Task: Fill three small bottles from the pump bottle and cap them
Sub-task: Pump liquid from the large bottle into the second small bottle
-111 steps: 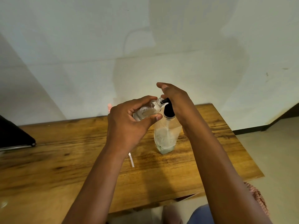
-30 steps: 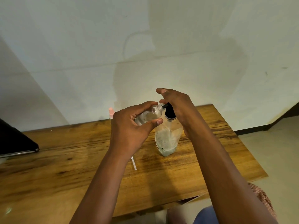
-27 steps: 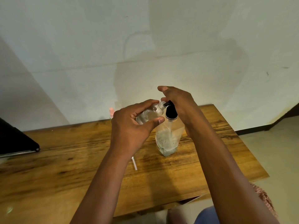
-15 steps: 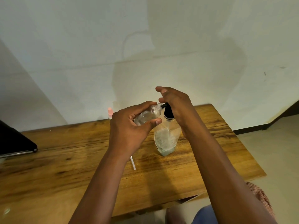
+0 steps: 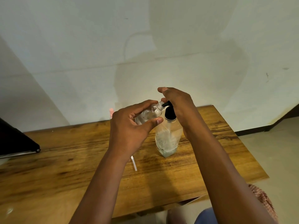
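Now: small bottle held tilted at the pump spout

Up above the wooden worktop (image 5: 210, 159), the left hand (image 5: 129, 130) grips a small clear bottle (image 5: 148, 114), fingers and thumb curled round its body. The bottle is tilted, its open neck touching the black spout of the pump bottle (image 5: 167, 139). The pump bottle stands upright on the worktop, clear-walled, with a little pale liquid at its base. The right hand (image 5: 179, 104) rests on top of the black pump head, fingers bent over it. A thin white strip (image 5: 134, 163) lies on the worktop below the left wrist. A pink object (image 5: 111, 112) shows behind the left hand, mostly hidden. A dark flat object (image 5: 14, 141) sits at the worktop's left edge.
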